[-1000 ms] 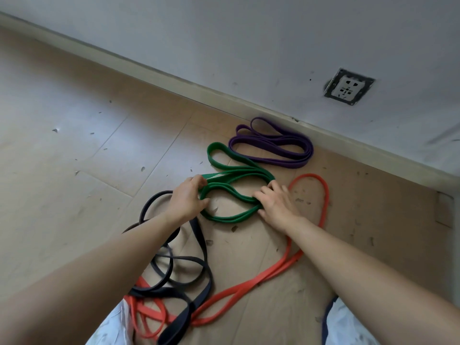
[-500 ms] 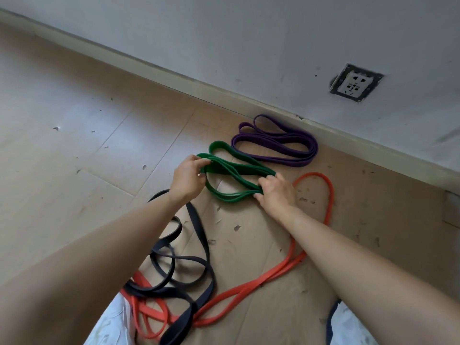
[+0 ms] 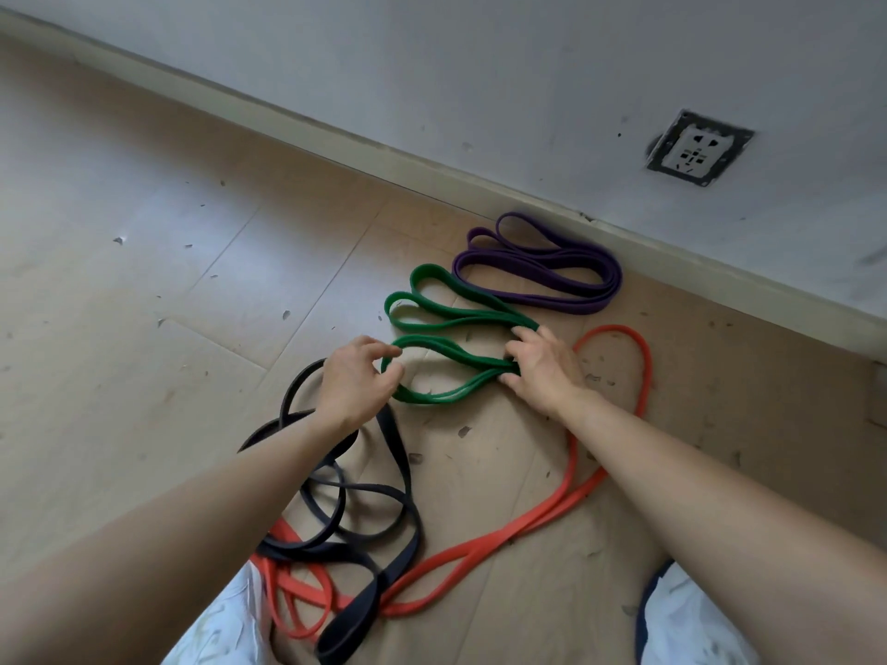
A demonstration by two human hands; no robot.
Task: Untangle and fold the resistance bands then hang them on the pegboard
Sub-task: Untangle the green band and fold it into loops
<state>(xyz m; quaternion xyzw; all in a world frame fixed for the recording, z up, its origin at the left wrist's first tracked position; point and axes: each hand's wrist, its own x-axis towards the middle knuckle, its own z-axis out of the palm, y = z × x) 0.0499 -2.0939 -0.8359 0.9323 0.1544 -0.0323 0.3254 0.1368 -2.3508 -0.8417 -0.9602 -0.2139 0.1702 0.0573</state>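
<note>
A green band point(image 3: 446, 324) lies on the floor in several loops. My right hand point(image 3: 542, 367) gathers and grips the loops at their right end. My left hand point(image 3: 357, 381) pinches the left end of the nearest green loop between thumb and fingers. A folded purple band point(image 3: 542, 268) lies just beyond, next to the baseboard. A black band point(image 3: 365, 515) lies tangled under my left forearm, crossing an orange band point(image 3: 576, 496) that runs from my knees up and round to the right of my right hand. No pegboard is in view.
A grey wall with a baseboard point(image 3: 432, 165) runs across the back, with a socket point(image 3: 698, 148) at the upper right. The wooden floor point(image 3: 144, 280) has scattered specks of debris. My knees in white cloth point(image 3: 225, 626) show at the bottom edge.
The green band has gone from a bunch lifted between both hands to loops spread on the floor. My left hand moved down to the nearest loop; my right hand stayed at the right end.
</note>
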